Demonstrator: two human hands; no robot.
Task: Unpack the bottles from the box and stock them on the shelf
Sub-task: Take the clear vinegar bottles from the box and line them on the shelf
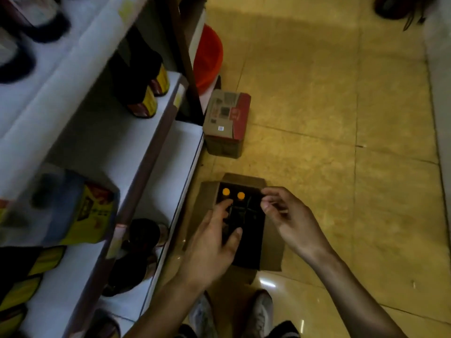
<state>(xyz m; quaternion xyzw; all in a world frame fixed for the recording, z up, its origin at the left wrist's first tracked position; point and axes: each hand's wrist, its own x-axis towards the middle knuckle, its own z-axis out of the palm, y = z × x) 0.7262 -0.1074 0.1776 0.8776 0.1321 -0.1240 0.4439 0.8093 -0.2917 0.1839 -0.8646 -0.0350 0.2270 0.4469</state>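
On the floor at six o'clock, the open box point(240, 225) holds two orange-capped bottles point(233, 193) at its far left corner. Left hand point(214, 242) and right hand point(290, 220) hover empty, fingers loose. Next, probably: grasp a bottle, lift toward the shelf point(156, 176) at nine o'clock.

red basin point(209, 57) 12 o'clock, behind shelf post | closed red-grey carton point(228, 118) on tiled floor point(329, 106) | white sneakers point(261, 313) 6 o'clock

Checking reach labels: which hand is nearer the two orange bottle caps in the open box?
Left. The left hand has fingertips just below the orange caps; the right hand hovers apart at the box's right side.
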